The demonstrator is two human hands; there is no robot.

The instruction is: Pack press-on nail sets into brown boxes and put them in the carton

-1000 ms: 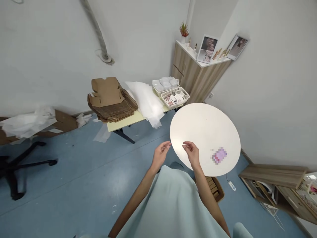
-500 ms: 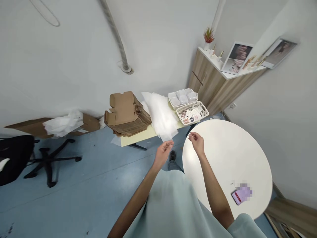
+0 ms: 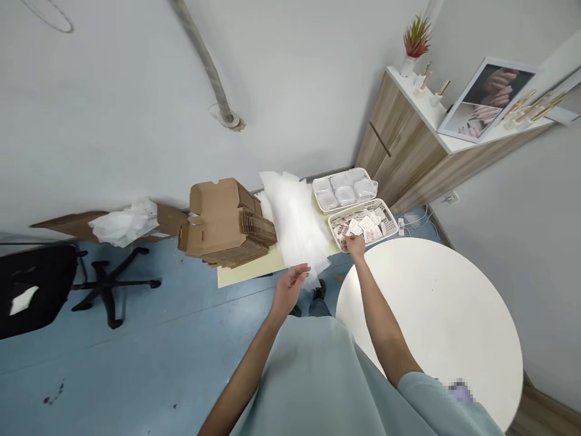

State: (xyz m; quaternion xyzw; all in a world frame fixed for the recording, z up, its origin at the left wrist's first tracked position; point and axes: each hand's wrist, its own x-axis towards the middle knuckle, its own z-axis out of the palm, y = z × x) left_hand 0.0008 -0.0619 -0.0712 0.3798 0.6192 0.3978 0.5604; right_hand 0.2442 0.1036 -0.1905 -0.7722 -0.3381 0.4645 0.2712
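Observation:
My right hand [image 3: 355, 246] is at the near left rim of a white perforated basket [image 3: 389, 225], its fingers curled together over the edge. Whatever they may pinch is too small to make out. Small printed cards [image 3: 358, 226] and strips with nail-shaped pieces lie in that basket. My left hand [image 3: 288, 289] hovers in front of a pile of white translucent packing sheets [image 3: 295, 221], fingers loosely apart and holding nothing. Behind the card basket stands another white basket [image 3: 320, 204] with several clear-wrapped packs [image 3: 345, 194].
Flattened brown cardboard boxes [image 3: 218, 224] are stacked on the left of the pale yellow table [image 3: 231, 277]. A round white table [image 3: 436, 303] stands close on my right, with a partly blurred phone [image 3: 462, 390]. Beyond are a wooden cabinet [image 3: 399, 139] and, far left, an office chair [image 3: 40, 290].
My right hand has moved forward from above the round table to the card basket. My left hand has shifted slightly left and down in the picture. The view has tilted and shifted.

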